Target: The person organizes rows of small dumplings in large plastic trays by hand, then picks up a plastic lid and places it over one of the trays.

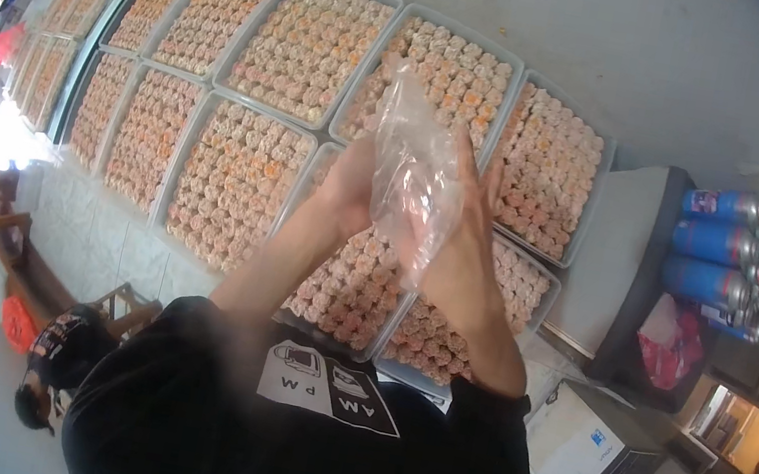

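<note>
Between my two hands is a crumpled clear plastic bag [413, 174], raised above trays of food. My left hand [351, 182] holds it from the left side, its fingers partly hidden behind the plastic. On the other side my right hand [469, 226] is against the bag, with fingertips pointing up and away from me. Underneath, a clear plastic tray [456, 20] is filled with tight rows of pale pink-orange pieces that look like dumplings [469, 93]. Similar filled trays lie side by side in two rows, including a tray at the right end [592, 198].
Right of the trays stands a grey box-like surface [622, 242], with blue gas canisters [713, 243] and a pink plastic bag [669, 345] beyond. A white appliance [570, 453] is at lower right. At lower left, a person [73, 343] is near a wooden bench [24, 266].
</note>
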A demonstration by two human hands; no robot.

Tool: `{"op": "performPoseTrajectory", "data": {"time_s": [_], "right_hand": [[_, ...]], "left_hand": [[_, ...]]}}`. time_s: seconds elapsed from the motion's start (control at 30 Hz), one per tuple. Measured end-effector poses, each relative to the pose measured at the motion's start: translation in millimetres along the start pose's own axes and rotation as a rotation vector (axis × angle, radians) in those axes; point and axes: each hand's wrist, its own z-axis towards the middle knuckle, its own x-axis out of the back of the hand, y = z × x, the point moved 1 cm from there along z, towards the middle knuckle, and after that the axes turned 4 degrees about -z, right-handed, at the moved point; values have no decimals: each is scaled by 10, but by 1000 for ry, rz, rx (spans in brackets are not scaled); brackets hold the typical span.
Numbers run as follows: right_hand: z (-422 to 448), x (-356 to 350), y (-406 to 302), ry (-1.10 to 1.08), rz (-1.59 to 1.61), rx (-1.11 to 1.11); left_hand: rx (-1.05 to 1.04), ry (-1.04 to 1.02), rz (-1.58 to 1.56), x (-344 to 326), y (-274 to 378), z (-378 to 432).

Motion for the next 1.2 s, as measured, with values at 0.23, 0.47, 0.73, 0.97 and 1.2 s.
{"op": "performPoseTrajectory", "data": {"time_s": [0.23, 0.47, 0.73, 0.97, 1.2], "right_hand": [[-52, -167, -152, 420, 1019, -42], [-161, -62, -130, 454, 522, 78], [-140, -14, 19, 444, 51, 137], [-48, 241, -99, 355, -57, 155], [-210, -28, 62, 332, 154, 80]], "left_hand": [[-391, -29, 442, -1058, 129, -616], [-484, 3, 268, -1116, 110, -650], [-416, -74, 549, -1146, 5, -615], [-309, 27, 565, -1263, -54, -670], [-177, -20, 335, -863, 1, -340]]}}
